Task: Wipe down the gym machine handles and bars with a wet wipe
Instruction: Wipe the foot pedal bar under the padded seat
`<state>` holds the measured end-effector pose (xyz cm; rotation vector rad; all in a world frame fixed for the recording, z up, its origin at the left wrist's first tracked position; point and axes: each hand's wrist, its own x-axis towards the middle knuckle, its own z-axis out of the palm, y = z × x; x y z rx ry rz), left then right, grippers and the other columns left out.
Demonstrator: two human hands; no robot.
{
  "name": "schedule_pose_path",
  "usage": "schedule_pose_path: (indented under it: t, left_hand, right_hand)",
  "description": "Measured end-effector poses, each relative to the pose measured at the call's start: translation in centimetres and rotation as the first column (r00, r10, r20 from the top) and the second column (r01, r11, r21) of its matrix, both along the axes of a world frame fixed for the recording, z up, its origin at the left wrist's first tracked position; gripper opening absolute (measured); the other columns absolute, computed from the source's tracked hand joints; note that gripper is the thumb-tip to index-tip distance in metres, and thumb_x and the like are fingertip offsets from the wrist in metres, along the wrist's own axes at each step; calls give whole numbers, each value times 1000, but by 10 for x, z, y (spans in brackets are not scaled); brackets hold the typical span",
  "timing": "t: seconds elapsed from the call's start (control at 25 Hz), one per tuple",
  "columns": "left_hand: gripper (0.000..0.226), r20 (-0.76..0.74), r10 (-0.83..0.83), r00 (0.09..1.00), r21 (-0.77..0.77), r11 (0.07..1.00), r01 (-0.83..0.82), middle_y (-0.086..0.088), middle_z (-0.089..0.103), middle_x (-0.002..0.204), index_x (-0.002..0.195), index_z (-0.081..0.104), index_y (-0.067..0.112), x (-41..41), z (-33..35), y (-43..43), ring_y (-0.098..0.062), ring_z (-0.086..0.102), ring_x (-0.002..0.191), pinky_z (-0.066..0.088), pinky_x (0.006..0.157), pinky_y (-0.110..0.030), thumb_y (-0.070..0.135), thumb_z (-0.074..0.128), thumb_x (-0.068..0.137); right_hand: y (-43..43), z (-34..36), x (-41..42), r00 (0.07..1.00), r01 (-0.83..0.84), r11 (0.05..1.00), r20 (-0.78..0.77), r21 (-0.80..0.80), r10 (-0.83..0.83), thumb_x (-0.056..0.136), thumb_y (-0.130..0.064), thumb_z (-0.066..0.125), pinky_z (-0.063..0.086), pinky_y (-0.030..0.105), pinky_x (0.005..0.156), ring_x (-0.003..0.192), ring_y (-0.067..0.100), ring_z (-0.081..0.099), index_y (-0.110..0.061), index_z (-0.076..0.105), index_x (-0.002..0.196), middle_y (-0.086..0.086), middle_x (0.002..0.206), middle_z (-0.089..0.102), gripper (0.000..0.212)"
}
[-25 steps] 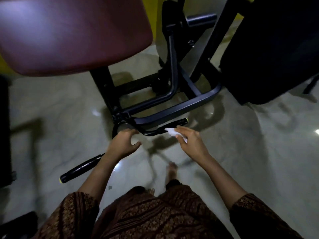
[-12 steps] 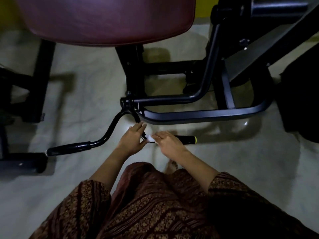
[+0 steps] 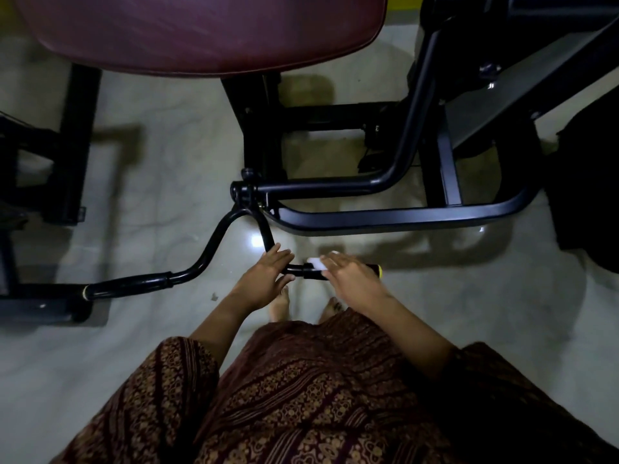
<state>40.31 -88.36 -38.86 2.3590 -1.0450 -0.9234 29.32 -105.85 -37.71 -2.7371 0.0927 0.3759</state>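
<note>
The left grip [image 3: 268,274] lay on the bent bar [image 3: 214,242] with fingers nearly straight, clasping nothing. The right grip [image 3: 351,277], blurred, curved over the right handle [image 3: 313,275] and held the wet wipe [image 3: 316,262] against it, near the yellow end cap [image 3: 379,270]. The left handle [image 3: 127,286] stood well apart. A maroon seat pad [image 3: 201,31] and black frame tube [image 3: 402,217] lay beyond. Bare feet [image 3: 279,303] showed on the floor [image 3: 150,195], partly hidden by a patterned garment [image 3: 301,396].
</note>
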Motion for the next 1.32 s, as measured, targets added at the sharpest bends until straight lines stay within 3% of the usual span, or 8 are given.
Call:
schedule_pose_path:
  t: [0.24, 0.4, 0.56, 0.76, 0.92, 1.08, 1.2, 1.32]
  left_hand:
    - [49, 14, -41, 999, -2, 999, 41, -11, 33, 148, 139, 38, 5, 3, -4, 4, -23, 15, 143, 11, 115, -35, 25, 50, 96]
    - [53, 29, -49, 998, -1, 999, 49, -9, 31, 150, 141, 35, 7, 1, -9, 7, -21, 12, 143, 4, 113, -26, 36, 43, 97]
    - [89, 82, -104, 991, 16, 995, 103, -9, 20, 153, 142, 32, 6, 4, -12, 10, -21, 4, 142, -2, 111, -28, 67, 14, 81]
    - [93, 80, -54, 995, -2, 998, 55, -1, 2, 153, 146, 6, 15, 6, -18, 30, -11, -4, 138, -2, 111, -29, 78, 0, 77]
    - [89, 66, -35, 997, -19, 999, 36, 0, 4, 154, 147, 9, 16, 7, -20, 33, -10, -1, 137, 1, 113, -32, 75, -2, 80]
    - [75, 62, -18, 998, -50, 999, 21, -4, 10, 155, 146, 20, 14, 7, -21, 31, -17, 8, 141, 6, 113, -35, 57, 12, 85]
    - [75, 47, -5, 999, -66, 998, 8, -4, 13, 155, 145, 26, 14, 9, -22, 31, -19, 12, 143, 5, 112, -31, 57, 12, 85]
    - [76, 57, 12, 998, -82, 997, -7, -6, 18, 154, 143, 32, 12, 10, -23, 29, -22, 17, 142, 7, 114, -34, 58, 14, 85]
  right_hand:
    - [-15, 5, -17, 998, -55, 996, 31, 74, 53, 67, -5, 70, 55, 45, 71, 92, 30, 69, -1, 69, 100, 18, 100, 70, 33]
    - [-46, 13, -38, 987, 151, 989, -61, 9, -150, 89, -4, 50, 53, 41, 83, 105, 31, 62, -10, 55, 127, 17, 115, 64, 39]
    - [7, 7, 4, 999, 5, 999, -43, -35, -7, 95, -10, 39, 40, 41, 92, 106, 34, 56, -11, 45, 135, 17, 116, 61, 40]
    - [19, -1, 0, 979, -205, 977, -27, -59, 204, 60, 5, 72, 43, 45, 97, 118, 35, 54, -3, 58, 123, 18, 127, 58, 64]
    - [-20, 8, -24, 947, -290, 951, 112, -112, 302, 66, -3, 40, 52, 45, 83, 108, 32, 62, -5, 67, 112, 14, 119, 64, 53]
    - [12, -5, 6, 923, -373, 923, 65, -92, 379, 72, 15, 51, 30, 42, 106, 129, 37, 42, 0, 52, 128, 17, 140, 45, 58]
    - [24, -12, 5, 879, -459, 873, 58, -164, 473, 72, 1, 66, 32, 40, 106, 128, 32, 45, -3, 60, 121, 9, 137, 51, 50]
    - [-15, -13, -28, 872, -422, 887, 183, -185, 453, 79, -3, 41, 29, 34, 108, 126, 25, 43, -5, 64, 115, 3, 130, 57, 43]
